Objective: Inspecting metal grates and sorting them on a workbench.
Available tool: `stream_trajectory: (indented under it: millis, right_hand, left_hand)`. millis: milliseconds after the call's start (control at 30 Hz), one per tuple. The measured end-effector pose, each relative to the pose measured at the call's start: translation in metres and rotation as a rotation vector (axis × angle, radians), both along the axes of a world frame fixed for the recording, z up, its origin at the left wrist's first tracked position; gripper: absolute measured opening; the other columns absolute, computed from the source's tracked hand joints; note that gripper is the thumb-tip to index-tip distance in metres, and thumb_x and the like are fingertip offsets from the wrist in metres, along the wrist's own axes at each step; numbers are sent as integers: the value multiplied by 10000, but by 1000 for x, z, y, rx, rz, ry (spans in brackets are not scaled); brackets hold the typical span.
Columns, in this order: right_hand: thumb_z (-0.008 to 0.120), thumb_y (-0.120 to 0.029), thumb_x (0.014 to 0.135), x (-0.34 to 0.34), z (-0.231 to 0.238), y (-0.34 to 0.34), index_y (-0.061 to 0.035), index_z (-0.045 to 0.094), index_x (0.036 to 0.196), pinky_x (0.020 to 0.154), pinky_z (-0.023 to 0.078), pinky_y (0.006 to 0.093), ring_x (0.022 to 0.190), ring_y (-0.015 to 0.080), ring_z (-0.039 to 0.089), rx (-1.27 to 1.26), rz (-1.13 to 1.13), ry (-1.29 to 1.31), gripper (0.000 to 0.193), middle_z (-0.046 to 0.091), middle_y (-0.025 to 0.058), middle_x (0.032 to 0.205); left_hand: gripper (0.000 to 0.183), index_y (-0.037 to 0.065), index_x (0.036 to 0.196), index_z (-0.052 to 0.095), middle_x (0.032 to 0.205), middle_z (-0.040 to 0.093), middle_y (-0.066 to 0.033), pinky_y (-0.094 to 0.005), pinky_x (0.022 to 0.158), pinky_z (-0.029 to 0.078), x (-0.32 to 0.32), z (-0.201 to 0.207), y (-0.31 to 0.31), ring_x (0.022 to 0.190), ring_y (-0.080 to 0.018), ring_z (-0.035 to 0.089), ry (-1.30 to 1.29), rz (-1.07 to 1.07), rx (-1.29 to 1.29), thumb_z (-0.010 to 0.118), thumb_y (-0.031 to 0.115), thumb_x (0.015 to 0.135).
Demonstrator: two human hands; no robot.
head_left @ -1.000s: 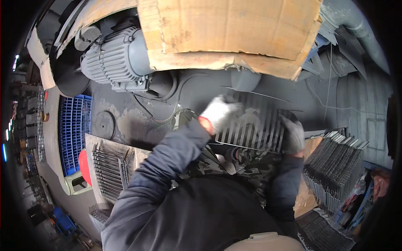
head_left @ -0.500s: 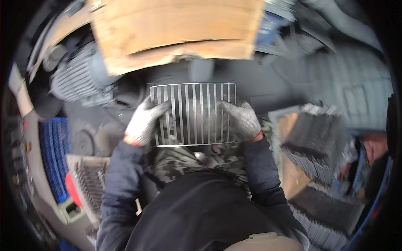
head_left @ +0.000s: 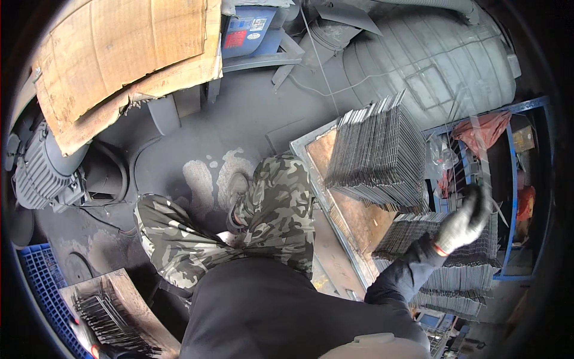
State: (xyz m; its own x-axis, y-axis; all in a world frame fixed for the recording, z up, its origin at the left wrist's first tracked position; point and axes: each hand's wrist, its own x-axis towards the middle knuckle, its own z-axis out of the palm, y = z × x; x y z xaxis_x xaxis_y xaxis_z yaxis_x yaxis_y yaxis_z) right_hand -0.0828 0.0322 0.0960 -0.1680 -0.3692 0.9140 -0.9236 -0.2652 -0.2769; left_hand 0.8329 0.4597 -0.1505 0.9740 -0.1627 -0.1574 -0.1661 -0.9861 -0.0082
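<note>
My right hand (head_left: 465, 222), in a grey-white glove with dark fingertips, reaches out to the right above the stacked grates. Its fingers close on a metal grate (head_left: 483, 149), which is smeared and seen nearly edge-on. Under that arm and beyond it stand a tall stack of wire grates (head_left: 376, 152) and a lower stack (head_left: 412, 236). At the lower left edge, my left hand (head_left: 84, 336) is beside a board (head_left: 146, 317) bearing a pile of dark grates (head_left: 110, 317). Its fingers are mostly cut off by the dark rim.
A blue plastic crate (head_left: 42, 269) lies at the left, below a grey motor (head_left: 45, 170). Cardboard (head_left: 128, 60) covers something at the upper left. A large grey tank (head_left: 430, 66) lies at the back right, near a blue metal frame (head_left: 508, 197). My camouflage-clad knees occupy the middle.
The view has swung to the right. Both hands held the grate upright in front of me; now the left has let go and moved down left, while the right has carried it right.
</note>
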Motion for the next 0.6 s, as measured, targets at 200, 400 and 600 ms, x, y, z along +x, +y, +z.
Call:
stream_trajectory:
  millis: [200, 400, 600]
  right_hand:
    - [594, 151, 832, -25, -62, -27, -125, 758, 1424, 1099, 528, 467, 1167, 366, 699, 313, -152, 603, 673, 750, 136, 1282]
    - [711, 107, 864, -19, -80, -40, -126, 749, 1411, 995, 555, 462, 1098, 347, 714, 387, -129, 661, 596, 751, 148, 1210]
    - [798, -206, 895, -14, -74, -27, -18, 747, 1329, 1057, 545, 460, 1173, 359, 708, 514, 122, 534, 475, 768, 151, 1251]
  left_hand:
    - [517, -74, 1516, 602, 1391, 746, -199, -354, 1064, 506, 29, -68, 87, 1189, -292, 703, 306, -63, -588, 535, 243, 1113]
    - [542, -21, 1537, 633, 1443, 741, -190, -373, 1112, 504, -2, -32, 69, 1261, -297, 700, 84, 46, -502, 545, 289, 1101]
    - [505, -55, 1459, 680, 1341, 773, -183, -367, 1069, 514, -4, 25, 66, 1161, -271, 704, 115, -144, -442, 590, 262, 1077]
